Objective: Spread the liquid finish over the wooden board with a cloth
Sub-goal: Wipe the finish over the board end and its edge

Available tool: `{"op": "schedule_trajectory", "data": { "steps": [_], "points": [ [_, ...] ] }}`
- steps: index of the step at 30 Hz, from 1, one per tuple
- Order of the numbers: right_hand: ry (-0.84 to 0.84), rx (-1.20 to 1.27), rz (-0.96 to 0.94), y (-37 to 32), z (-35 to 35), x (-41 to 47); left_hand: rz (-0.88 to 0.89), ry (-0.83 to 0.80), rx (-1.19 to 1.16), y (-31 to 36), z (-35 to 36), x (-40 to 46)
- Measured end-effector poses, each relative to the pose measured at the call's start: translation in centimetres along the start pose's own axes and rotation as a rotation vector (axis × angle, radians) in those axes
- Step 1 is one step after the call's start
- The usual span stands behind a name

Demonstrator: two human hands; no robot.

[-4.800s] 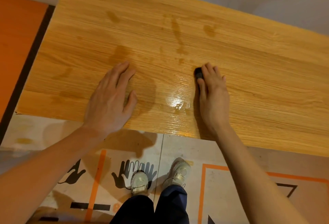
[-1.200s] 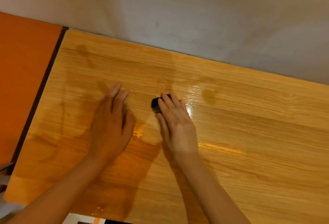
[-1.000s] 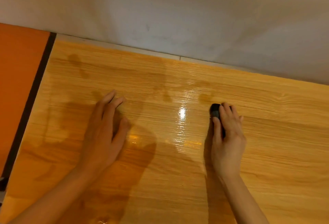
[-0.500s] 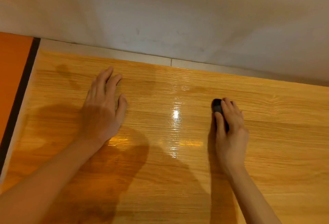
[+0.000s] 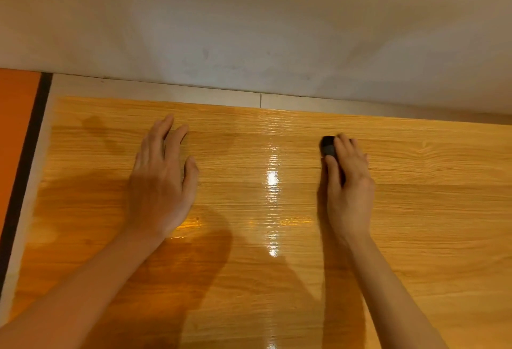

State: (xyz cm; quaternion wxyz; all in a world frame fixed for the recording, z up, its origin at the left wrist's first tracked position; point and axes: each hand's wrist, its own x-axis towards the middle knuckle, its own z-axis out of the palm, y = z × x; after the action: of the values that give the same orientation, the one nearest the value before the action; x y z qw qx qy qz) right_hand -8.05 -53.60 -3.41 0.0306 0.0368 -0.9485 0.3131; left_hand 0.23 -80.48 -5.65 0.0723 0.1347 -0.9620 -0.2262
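Observation:
The wooden board (image 5: 415, 210) fills the lower view, its middle glossy with wet finish (image 5: 273, 179) and darker damp patches near the far left corner (image 5: 95, 124). My right hand (image 5: 349, 190) lies on the board with fingers and thumb around a small dark cloth (image 5: 328, 146), which peeks out past my fingertips near the far edge. My left hand (image 5: 160, 179) rests flat on the board, fingers straight and pointing away from me, holding nothing.
A pale strip of floor or tile (image 5: 194, 90) runs along the board's far edge, below a grey-white wall (image 5: 249, 21). An orange panel with a black border (image 5: 16, 132) lies at the left side.
My right hand swept the cloth from the board's middle to the right, then a little farther away. My left hand slid toward the far edge. The view tilted up toward the wall.

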Motion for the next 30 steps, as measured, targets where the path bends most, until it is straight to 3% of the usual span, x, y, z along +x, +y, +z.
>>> {"op": "schedule_trajectory", "data": {
  "steps": [2, 4, 9, 13, 17, 20, 24, 27, 30],
  "points": [
    [0.109, -0.007, 0.145, 0.1, 0.1, 0.5, -0.001, 0.0, -0.001, 0.0, 0.0, 0.1],
    [0.142, -0.01, 0.15, -2.5, 2.1, 0.5, 0.003, 0.006, 0.002, -0.1, 0.0, 0.1],
    [-0.067, 0.048, -0.179, -11.1, 9.1, -0.5, -0.004, 0.015, 0.018, -0.1, 0.0, 0.1],
    [-0.202, 0.022, -0.377, -8.8, 7.4, 0.7, -0.038, -0.01, 0.034, 0.3, 0.0, 0.2],
    [-0.07, 0.018, -0.099, -1.3, 1.5, 2.7, -0.043, -0.028, 0.031, 0.2, -0.1, 0.3],
    [0.018, 0.001, 0.034, -1.7, 1.5, 2.9, -0.009, -0.02, 0.043, 0.0, -0.2, 0.2],
    [-0.106, -0.063, -0.249, -7.5, 7.3, 2.3, -0.029, -0.027, 0.001, 0.2, -0.4, 0.4],
    [-0.224, -0.114, -0.487, -8.1, 8.3, 3.3, -0.043, -0.027, 0.008, 0.4, -0.6, 0.3],
    [-0.243, -0.153, -0.409, -3.6, 4.1, 5.0, -0.041, -0.008, -0.003, 0.5, -0.6, 0.3]
  ]
}}
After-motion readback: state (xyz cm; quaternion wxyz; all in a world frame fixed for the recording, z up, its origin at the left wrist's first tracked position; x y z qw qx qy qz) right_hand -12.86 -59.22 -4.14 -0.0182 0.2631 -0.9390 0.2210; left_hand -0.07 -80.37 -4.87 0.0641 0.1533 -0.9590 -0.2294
